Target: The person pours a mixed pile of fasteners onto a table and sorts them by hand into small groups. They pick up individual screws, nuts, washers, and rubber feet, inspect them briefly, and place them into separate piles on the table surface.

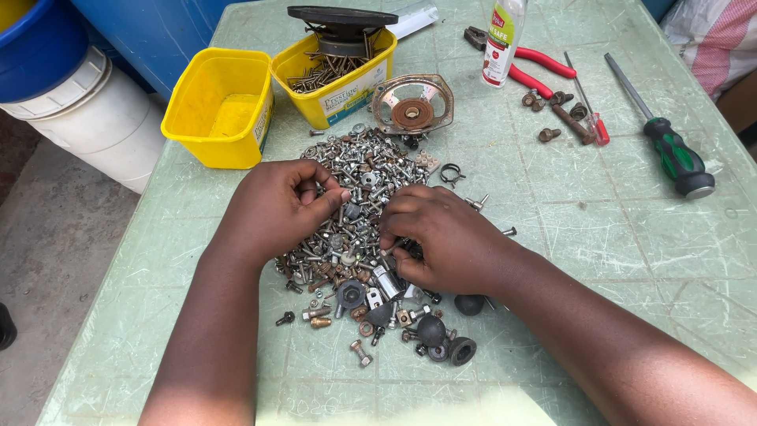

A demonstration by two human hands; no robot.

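A heap of mixed screws, bolts, nuts and small metal parts [364, 170] lies in the middle of a pale green table [615, 237]. My left hand [277, 207] rests on the heap's left side, fingers curled and thumb pinched to fingertips; whether a small piece is between them is hidden. My right hand [441, 237] lies on the heap's right side, fingers bent down into the parts, possibly pinching a thin screw. Black rubber pieces [445, 343] sit at the near edge of the heap.
Behind the heap stand an empty yellow tub [221, 110] and a yellow tub of nails [335, 75] with a dark speaker on top. A rusty speaker frame [412, 104], a plastic bottle [502, 43], red pliers [530, 67], rusty bolts [556, 110] and two screwdrivers [670, 150] lie at the right. Buckets [87, 102] stand left.
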